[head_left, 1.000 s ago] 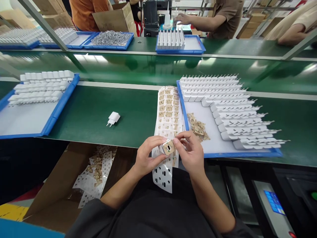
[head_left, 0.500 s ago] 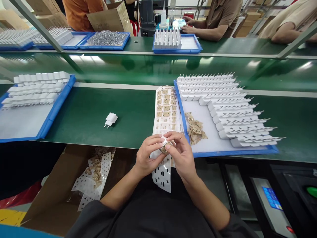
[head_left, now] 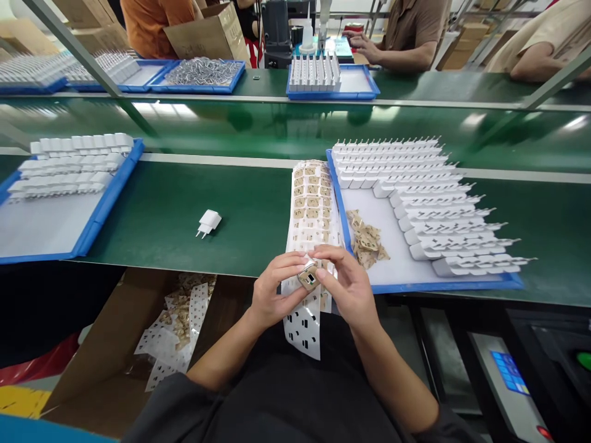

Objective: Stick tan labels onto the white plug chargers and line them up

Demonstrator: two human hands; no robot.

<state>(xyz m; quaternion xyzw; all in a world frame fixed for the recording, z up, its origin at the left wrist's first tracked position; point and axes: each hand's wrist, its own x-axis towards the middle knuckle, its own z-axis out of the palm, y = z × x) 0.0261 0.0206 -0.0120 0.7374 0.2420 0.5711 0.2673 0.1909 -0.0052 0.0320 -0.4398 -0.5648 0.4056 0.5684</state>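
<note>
Between my hands is a white plug adapter, its end with a tan sticker and dark port openings facing me. My left hand is closed around its left side. The fingers of my right hand close on its right side, with the thumb at the edge of the sticker end. Just beyond and under my hands lies a long sheet of tan stickers, its punched white backing hanging over the table edge. Another white plug adapter lies alone on the green table to the left.
At right, a blue-rimmed tray holds rows of white adapters and a heap of tan sticker pieces. Another blue tray with adapters stands left. Below the table, a cardboard box contains backing scraps. Co-workers sit across the conveyor.
My right thumb has shifted off the adapter's sticker end, so its port openings now show. The whole view has moved slightly. A co-worker's hand across the line has lifted.
</note>
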